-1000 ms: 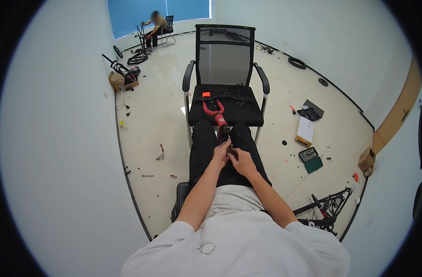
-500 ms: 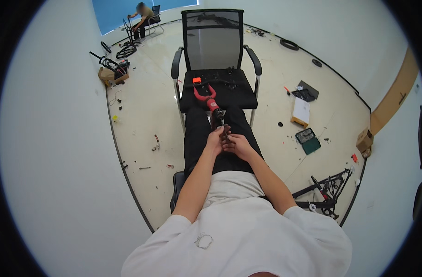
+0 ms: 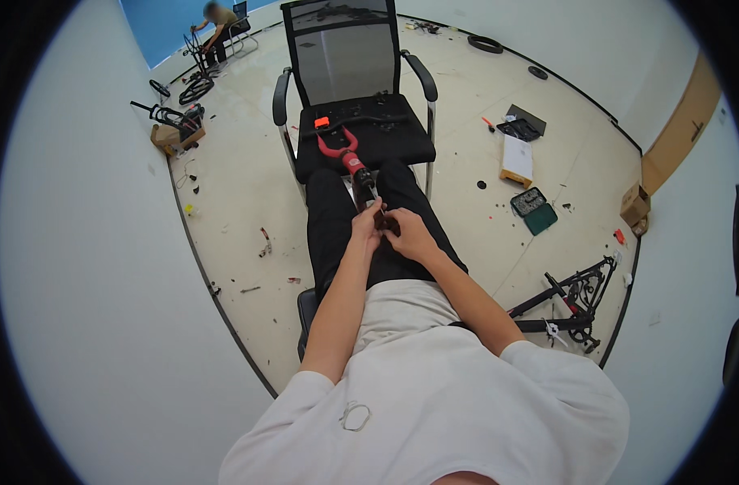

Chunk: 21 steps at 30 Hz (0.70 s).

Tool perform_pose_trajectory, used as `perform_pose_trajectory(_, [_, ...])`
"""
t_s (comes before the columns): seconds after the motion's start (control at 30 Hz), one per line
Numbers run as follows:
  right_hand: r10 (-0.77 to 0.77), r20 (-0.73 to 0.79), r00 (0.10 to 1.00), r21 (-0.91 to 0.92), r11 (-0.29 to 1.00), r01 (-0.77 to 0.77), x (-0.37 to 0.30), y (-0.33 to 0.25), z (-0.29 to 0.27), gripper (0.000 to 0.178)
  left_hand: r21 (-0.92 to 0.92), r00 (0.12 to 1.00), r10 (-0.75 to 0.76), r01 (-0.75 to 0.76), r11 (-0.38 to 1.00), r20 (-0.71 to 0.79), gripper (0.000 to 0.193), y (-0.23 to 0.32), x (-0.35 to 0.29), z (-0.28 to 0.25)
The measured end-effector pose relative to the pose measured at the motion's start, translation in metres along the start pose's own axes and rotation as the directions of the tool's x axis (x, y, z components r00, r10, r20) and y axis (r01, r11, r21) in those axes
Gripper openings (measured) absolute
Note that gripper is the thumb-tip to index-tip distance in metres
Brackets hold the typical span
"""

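Note:
A red bicycle fork (image 3: 352, 160) reaches from the seat of the black mesh chair (image 3: 414, 145) down between my thighs, its two prongs on the seat and its black and silver end toward me. My left hand (image 3: 367, 226) is closed around that near end. Close beside it, my right hand (image 3: 410, 233) has its fingers drawn together against the same end. What the right fingers pinch is too small and hidden to make out. An orange-red block (image 3: 322, 123) and a dark bar (image 3: 369, 120) lie on the seat past the prongs.
On the floor at right are an open green case (image 3: 539, 218), a white-topped box (image 3: 517, 160) and a black bicycle frame (image 3: 575, 311). A carton with parts (image 3: 169, 137) stands at left. Far left, another person (image 3: 216, 32) sits by a bicycle.
The view has tilted, so the chair and fork sit higher and further left. My right hand has shifted slightly up and its fingers have bent more beside the left hand.

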State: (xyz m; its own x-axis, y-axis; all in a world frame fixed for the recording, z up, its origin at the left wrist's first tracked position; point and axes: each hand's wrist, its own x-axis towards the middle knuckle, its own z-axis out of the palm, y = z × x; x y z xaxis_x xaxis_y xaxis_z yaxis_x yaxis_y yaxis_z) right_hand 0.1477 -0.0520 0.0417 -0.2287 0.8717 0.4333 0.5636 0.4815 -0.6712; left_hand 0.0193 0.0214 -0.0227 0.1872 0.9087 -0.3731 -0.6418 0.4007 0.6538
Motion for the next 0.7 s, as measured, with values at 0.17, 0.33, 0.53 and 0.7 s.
perform_pose_trajectory(0.17, [-0.048,-0.056,0.997,0.03,0.998,0.049,0.003,0.0,0.004,0.021,0.045,0.999,-0.012,0.014,0.999,-0.033,0.022,0.009,-0.007,0.005])
perform_pose_trajectory(0.33, [-0.022,-0.083,0.996,0.115,0.993,0.031,0.002,-0.003,0.002,0.017,-0.028,0.996,-0.009,0.012,1.0,0.084,0.02,0.014,-0.019,0.01])
perform_pose_trajectory(0.53, [0.156,-0.19,0.969,0.23,0.967,-0.11,0.011,-0.001,0.006,0.019,-0.042,0.963,-0.016,0.029,0.999,0.268,0.02,0.012,-0.015,0.004])
perform_pose_trajectory(0.7, [0.513,0.426,0.745,0.838,0.085,-0.538,0.008,-0.004,0.004,0.032,-0.029,0.972,-0.049,0.057,0.998,0.231,0.019,0.014,-0.013,0.006])
